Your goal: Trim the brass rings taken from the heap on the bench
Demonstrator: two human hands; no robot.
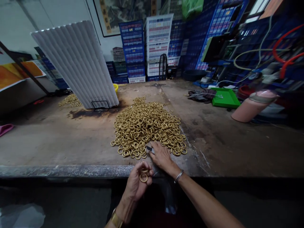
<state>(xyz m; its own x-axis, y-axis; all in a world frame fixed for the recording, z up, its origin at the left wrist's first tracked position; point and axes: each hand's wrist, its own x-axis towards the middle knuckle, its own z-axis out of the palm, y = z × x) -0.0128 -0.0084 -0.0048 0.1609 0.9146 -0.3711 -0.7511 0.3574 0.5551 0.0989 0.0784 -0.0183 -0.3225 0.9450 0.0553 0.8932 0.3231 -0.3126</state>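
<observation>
A large heap of brass-coloured metal rings [144, 123] lies on the worktable near its front edge. My left hand [137, 182] is just in front of the table edge, palm up, with fingers curled around a few of the rings [143, 178]. Palm down, my right hand [163, 157] rests at the near side of the heap, its fingers stretched over the rings and touching them. A grey and black wrap [150, 149] shows at its thumb. The fingertips are partly lost among the rings.
A corrugated white panel [78, 63] leans in a wire stand behind the heap, with more rings [70, 100] beside it. On the right are a green tray [225, 98] and a pink cylinder [249, 109]. Blue crates [133, 53] and white crates [158, 47] stack behind.
</observation>
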